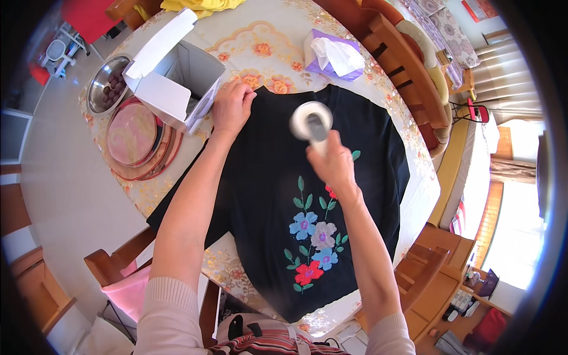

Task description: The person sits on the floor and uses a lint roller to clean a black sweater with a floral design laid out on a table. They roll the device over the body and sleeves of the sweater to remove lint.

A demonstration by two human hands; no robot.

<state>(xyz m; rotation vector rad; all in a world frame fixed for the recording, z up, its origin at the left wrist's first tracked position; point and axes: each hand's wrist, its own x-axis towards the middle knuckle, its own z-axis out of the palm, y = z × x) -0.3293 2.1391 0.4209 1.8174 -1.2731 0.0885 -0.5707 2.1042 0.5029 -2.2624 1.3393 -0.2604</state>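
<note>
A black garment with colourful flowers and green leaves lies spread over the table. My right hand grips the handle of a round-headed white and grey device, likely a fabric shaver, over the garment's upper part; the device is slightly blurred. At the garment's upper left edge, by the neckline, my left hand pinches the black cloth between thumb and fingers. Whether the device's head touches the cloth cannot be told.
An opened white box stands just left of my left hand. Beyond the garment is a purple tissue box. A metal bowl of round dark fruit and stacked round mats are at the table's left edge. Wooden chairs surround the flowered tablecloth.
</note>
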